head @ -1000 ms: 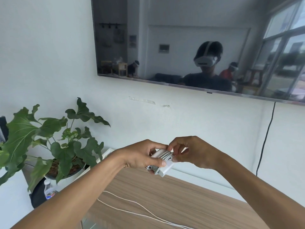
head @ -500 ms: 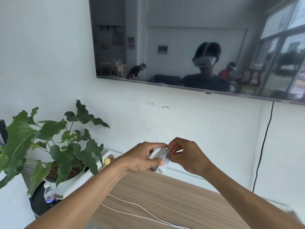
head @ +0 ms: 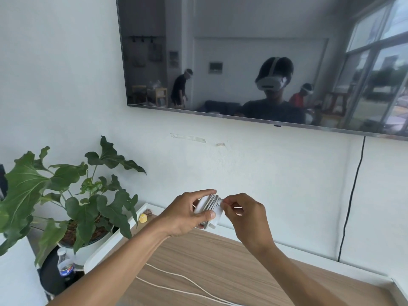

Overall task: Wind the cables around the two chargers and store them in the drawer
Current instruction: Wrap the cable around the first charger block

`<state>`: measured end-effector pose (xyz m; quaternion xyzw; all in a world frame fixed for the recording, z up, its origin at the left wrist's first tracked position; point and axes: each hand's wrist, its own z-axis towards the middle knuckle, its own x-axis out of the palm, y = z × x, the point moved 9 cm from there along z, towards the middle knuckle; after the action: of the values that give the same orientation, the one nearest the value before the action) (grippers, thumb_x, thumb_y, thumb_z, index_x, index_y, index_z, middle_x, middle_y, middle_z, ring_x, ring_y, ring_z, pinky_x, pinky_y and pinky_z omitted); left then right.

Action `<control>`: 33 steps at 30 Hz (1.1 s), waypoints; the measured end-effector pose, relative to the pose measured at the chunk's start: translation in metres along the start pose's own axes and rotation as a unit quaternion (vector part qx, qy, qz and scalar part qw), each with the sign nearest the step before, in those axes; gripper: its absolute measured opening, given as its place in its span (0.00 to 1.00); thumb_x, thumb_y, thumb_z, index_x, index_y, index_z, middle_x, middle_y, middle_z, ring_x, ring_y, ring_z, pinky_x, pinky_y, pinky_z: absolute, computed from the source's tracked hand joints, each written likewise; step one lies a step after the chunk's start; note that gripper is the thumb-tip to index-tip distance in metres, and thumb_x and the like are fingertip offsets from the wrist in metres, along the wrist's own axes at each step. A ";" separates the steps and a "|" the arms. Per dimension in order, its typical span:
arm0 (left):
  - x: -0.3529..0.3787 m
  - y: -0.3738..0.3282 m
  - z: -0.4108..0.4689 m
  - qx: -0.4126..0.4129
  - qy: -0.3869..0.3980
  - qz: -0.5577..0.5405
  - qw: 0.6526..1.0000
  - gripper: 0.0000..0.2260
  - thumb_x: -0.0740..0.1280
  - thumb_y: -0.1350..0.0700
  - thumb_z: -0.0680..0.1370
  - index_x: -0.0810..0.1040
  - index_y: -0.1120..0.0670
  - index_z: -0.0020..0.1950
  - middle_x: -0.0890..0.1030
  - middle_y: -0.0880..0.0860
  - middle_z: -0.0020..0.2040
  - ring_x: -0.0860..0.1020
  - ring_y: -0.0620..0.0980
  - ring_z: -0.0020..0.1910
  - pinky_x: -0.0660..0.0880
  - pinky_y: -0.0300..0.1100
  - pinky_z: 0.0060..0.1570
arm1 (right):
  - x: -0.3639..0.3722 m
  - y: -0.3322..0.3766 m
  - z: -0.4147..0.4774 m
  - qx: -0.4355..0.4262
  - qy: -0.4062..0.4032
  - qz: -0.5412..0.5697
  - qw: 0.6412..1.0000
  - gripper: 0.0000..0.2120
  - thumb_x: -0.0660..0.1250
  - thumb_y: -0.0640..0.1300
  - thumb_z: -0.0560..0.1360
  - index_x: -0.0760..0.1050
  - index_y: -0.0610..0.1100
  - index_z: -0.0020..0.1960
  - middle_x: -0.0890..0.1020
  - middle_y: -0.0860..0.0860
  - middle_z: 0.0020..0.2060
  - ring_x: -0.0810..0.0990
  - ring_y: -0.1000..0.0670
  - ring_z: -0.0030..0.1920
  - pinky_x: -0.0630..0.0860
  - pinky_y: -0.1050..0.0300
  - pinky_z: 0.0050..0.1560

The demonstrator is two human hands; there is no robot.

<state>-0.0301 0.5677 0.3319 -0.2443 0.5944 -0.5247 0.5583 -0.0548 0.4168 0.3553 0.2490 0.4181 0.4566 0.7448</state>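
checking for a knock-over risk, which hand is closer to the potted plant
Left. The left hand, holding the charger, is on the side of the potted plant but apart from it. The right hand sits farther away, beyond the charger.

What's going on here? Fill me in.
A person is winding a cable around a white charger. The left hand grips the charger above the wooden tabletop, and the right hand pinches the cable's end at the wraps. Another white cable lies loose on the tabletop. No drawer is in view.

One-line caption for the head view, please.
Left hand holds a cable-wrapped charger; right hand tucks the end.
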 end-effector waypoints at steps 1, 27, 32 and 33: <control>0.000 0.002 0.000 0.000 -0.003 0.004 1.000 0.24 0.73 0.56 0.75 0.73 0.41 0.68 0.81 0.53 0.55 0.79 0.45 0.41 0.81 0.40 0.40 | 0.002 -0.002 0.001 0.006 0.009 0.004 1.000 0.10 0.69 0.38 0.74 0.79 0.52 0.39 0.83 0.55 0.40 0.81 0.58 0.41 0.74 0.72 0.41; 0.006 0.018 -0.006 0.030 -0.024 0.002 0.999 0.25 0.72 0.57 0.75 0.71 0.45 0.70 0.81 0.48 0.56 0.79 0.35 0.43 0.79 0.34 0.41 | 0.040 -0.045 0.005 0.129 0.105 0.203 0.965 0.06 0.69 0.39 0.75 0.79 0.45 0.52 0.85 0.46 0.45 0.84 0.46 0.46 0.79 0.52 0.51; 0.001 0.022 -0.006 0.029 -0.062 -0.017 0.997 0.25 0.74 0.48 0.72 0.73 0.37 0.67 0.82 0.51 0.53 0.81 0.53 0.51 0.82 0.48 0.47 | 0.034 -0.035 0.002 0.093 -0.003 0.211 0.973 0.06 0.68 0.36 0.75 0.75 0.46 0.47 0.83 0.50 0.47 0.84 0.46 0.46 0.80 0.52 0.49; 0.000 0.022 -0.006 0.029 -0.070 -0.024 0.997 0.25 0.74 0.50 0.72 0.73 0.38 0.67 0.82 0.52 0.53 0.80 0.56 0.52 0.82 0.45 0.45 | 0.033 -0.034 0.001 0.088 -0.015 0.208 0.974 0.06 0.68 0.36 0.75 0.76 0.46 0.47 0.83 0.51 0.47 0.84 0.47 0.46 0.80 0.53 0.49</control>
<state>-0.0295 0.5771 0.3114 -0.2781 0.5325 -0.5370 0.5922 -0.0300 0.4307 0.3172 0.4022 0.3841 0.5592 0.6148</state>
